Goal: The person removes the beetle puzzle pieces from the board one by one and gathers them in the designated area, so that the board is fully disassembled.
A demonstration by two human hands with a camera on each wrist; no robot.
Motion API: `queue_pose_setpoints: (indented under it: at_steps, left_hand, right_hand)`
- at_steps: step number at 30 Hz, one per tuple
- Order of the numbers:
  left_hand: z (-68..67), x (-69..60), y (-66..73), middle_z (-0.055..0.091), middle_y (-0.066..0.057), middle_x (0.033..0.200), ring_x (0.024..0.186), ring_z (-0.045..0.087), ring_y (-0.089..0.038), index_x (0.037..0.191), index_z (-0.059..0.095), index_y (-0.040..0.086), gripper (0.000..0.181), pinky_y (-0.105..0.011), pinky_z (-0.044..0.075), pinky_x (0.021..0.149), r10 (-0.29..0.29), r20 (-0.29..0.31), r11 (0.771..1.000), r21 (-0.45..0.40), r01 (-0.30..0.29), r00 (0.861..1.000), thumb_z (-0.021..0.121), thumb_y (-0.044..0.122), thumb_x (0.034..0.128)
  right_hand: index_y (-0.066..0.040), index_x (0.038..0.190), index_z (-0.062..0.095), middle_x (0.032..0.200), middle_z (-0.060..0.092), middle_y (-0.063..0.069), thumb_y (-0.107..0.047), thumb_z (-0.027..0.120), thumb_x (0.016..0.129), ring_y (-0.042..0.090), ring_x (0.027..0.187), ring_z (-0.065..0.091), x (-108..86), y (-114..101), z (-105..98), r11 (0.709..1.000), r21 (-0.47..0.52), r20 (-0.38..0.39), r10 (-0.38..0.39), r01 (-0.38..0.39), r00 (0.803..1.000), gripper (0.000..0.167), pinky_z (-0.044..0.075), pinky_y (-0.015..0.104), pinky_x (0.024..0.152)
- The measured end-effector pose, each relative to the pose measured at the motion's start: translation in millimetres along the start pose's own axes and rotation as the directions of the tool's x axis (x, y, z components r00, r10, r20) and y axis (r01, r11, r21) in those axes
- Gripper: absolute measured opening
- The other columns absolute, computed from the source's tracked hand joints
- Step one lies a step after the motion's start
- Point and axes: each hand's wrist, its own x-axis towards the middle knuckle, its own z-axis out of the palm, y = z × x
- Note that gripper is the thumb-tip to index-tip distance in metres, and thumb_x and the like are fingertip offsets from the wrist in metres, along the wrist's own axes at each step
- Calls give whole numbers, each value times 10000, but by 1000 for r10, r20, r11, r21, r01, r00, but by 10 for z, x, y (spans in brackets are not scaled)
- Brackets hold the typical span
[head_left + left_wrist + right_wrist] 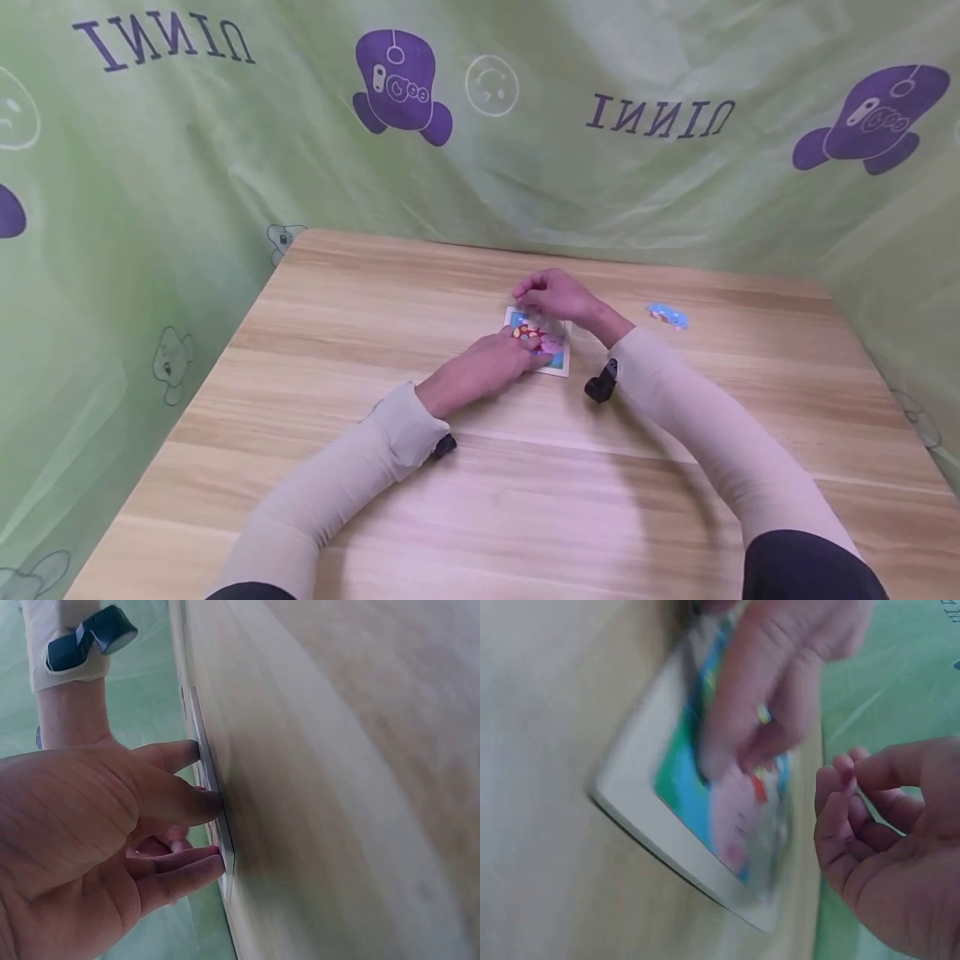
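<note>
A small white-bordered picture board [566, 367] with bright colours lies on the table; the right wrist view shows its pale border [682, 847] and a pink figure. My left hand [487, 367] rests on it, fingertips touching its surface, as the left wrist view also shows the hand [97, 832] at the board's edge [217, 787]. Above the board's far side is my right hand [558, 297], its fingers curled and thumb against the fingertips [847, 776]. Whether something thin or clear is between them cannot be told. A greyish glare covers part of the picture.
Blue, patterned pieces [667, 316] lie on the wooden table [375, 300] to the right of the board. A green curtain [300, 150] with purple prints hangs behind and beside the table. Both wrists carry small black devices.
</note>
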Motion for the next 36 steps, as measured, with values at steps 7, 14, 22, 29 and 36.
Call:
queue_pose_setpoints:
  at_steps: [7,14,22,29,36]
  left_hand:
    - [17,11,-15,508,-62,1536,1275,572,-212,1525,537,237,565,-389,446,1051,-33,54,999,17,32,998,606,7,1014]
    - [3,-1,-17,444,-65,1581,1387,483,-177,1551,497,211,578,-383,413,1073,-24,54,1000,-14,25,998,603,10,1020]
    - [-5,-6,-4,439,-75,1586,1360,515,-210,1529,532,215,553,-413,397,1115,-15,54,1000,-6,16,998,599,7,1021]
    - [-35,5,10,438,-67,1585,1274,543,-264,1506,562,233,544,-391,477,994,-26,60,999,-30,28,998,585,-11,1020]
    - [-36,7,18,406,-44,1605,1303,505,-323,1514,551,268,539,-400,523,951,-50,67,997,-53,53,997,560,9,1042]
  right_hand:
    - [-2,1143,736,1025,699,127,-117,583,1029,199,815,548,-50,-25,-141,963,-265,51,-30,42,998,223,449,313,699]
    - [-10,1189,744,1086,728,99,-126,566,1047,216,850,583,-131,10,-174,965,-263,133,55,-18,990,256,464,323,752]
    - [18,1264,694,1038,718,105,-102,542,1039,179,778,621,-169,58,-156,988,-128,190,107,-83,976,297,479,287,694]
    - [35,1329,655,946,711,91,-126,540,1053,162,739,603,-217,137,-183,990,45,214,120,-133,969,340,447,250,630]
    - [31,1322,668,876,717,70,-107,585,1036,112,702,595,-211,219,-165,979,128,181,137,-162,974,329,433,214,584]
